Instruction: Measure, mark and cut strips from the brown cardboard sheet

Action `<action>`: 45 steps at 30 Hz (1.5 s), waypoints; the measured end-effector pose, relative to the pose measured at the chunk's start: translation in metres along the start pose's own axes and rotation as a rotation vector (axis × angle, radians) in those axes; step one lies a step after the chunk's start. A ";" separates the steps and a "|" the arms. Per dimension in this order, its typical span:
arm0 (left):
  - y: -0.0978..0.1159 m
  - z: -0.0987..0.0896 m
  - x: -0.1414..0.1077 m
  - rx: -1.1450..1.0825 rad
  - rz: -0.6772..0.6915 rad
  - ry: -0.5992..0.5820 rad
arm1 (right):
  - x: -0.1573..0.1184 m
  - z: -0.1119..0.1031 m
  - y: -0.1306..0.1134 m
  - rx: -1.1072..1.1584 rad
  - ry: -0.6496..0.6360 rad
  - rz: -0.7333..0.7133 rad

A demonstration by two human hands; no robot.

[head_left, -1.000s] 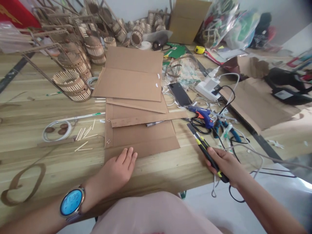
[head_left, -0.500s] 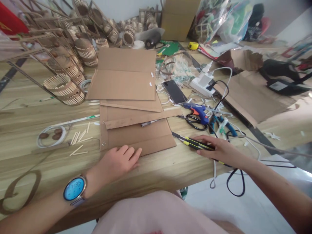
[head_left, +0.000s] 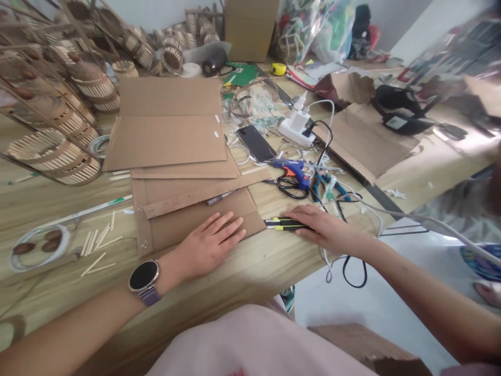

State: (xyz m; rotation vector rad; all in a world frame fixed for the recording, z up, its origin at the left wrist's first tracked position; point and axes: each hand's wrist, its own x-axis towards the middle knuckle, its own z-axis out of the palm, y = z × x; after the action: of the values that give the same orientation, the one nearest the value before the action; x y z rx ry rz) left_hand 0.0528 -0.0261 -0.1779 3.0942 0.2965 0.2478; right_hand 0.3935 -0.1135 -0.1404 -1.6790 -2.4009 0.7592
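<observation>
Left hand (head_left: 213, 244) spread open, palm down on the near edge of the cardboard (head_left: 182, 218), apparently steadying it; right hand (head_left: 323, 227), its grip unclear, covers a knife (head_left: 284, 224) lying on the counter (head_left: 242, 277) by the cardboard's corner.

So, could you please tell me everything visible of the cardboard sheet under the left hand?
The cardboard sheet is brown and lies flat on the table, with a crease down its left side and small pale marks there. A long cardboard strip lies across it, hiding part. The left hand rests on its near edge. Its right corner is beside the cutter; contact is unclear.
</observation>
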 end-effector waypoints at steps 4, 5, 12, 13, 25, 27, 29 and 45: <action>-0.003 0.002 0.000 -0.011 0.005 -0.017 | -0.003 0.009 0.001 -0.045 0.064 -0.018; -0.004 0.002 0.001 -0.008 0.001 -0.007 | -0.002 0.010 0.001 -0.049 0.082 -0.022; -0.012 -0.001 0.006 -0.032 -0.060 -0.063 | 0.002 0.016 -0.001 -0.110 0.157 -0.003; -0.012 -0.001 0.006 -0.047 -0.059 -0.084 | 0.003 0.016 0.000 -0.125 0.155 -0.004; -0.012 0.003 0.006 -0.131 -0.086 -0.106 | 0.006 0.020 0.012 -0.173 0.172 -0.052; -0.012 0.003 0.006 -0.133 -0.087 -0.111 | 0.006 0.019 0.012 -0.179 0.166 -0.057; -0.012 0.002 0.006 -0.132 -0.091 -0.113 | 0.006 0.019 0.010 -0.178 0.166 -0.062; -0.012 0.003 0.005 -0.110 -0.082 -0.130 | -0.006 0.030 -0.012 -0.171 0.212 0.048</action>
State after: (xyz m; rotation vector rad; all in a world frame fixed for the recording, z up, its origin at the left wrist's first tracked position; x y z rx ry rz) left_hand 0.0564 -0.0134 -0.1809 2.9641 0.3909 0.0583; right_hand 0.3746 -0.1325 -0.1598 -1.7831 -2.3427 0.3673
